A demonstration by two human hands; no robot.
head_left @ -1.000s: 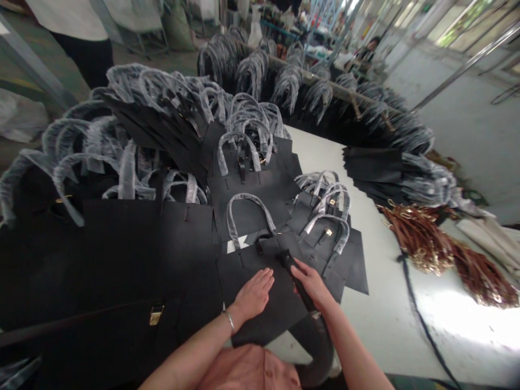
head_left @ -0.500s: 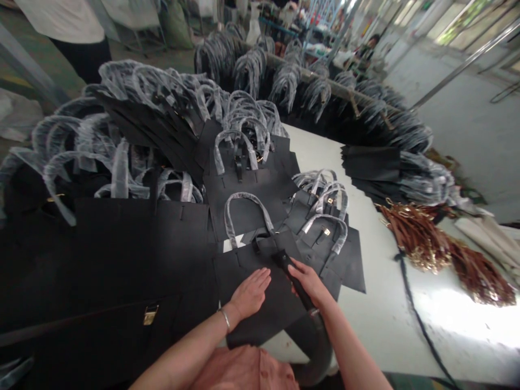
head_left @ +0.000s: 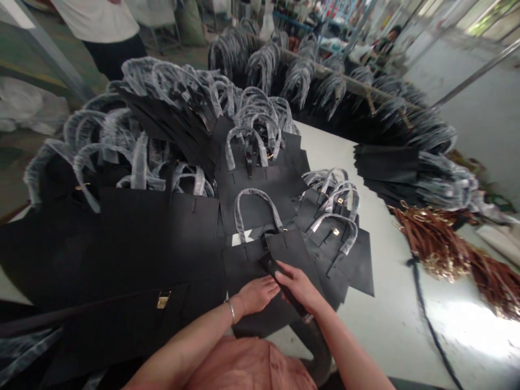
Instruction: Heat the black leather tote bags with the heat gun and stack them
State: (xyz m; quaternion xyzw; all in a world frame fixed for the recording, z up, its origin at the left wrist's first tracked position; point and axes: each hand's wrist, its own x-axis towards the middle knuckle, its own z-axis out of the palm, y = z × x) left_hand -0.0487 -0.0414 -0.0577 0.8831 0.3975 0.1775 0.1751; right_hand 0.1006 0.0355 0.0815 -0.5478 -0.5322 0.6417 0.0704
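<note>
A black handbag (head_left: 252,319) with a plastic-wrapped handle (head_left: 257,194) lies flat before me. My left hand (head_left: 257,295) rests flat on its front, fingers stretched out and close together. My right hand (head_left: 298,284) is closed round a long black tube-like tool (head_left: 290,295), whose exact kind I cannot make out. The tool's far end is over the bag's upper part, by the fastening strap, just beside my left fingertips. A thick dark curved hose (head_left: 319,352) shows below its near end; whether they join is unclear.
Stacked black bags with wrapped handles (head_left: 101,130) fill the left side. More bags (head_left: 337,233) lie at right on the white table (head_left: 390,325). Brown straps with gold clasps (head_left: 434,238) and a black cord (head_left: 422,303) lie farther right. A person (head_left: 97,27) stands at back left.
My right hand has brought the black tool leftward over the bag, closer to my left hand. My left hand stays flat on the bag. The view has shifted slightly.
</note>
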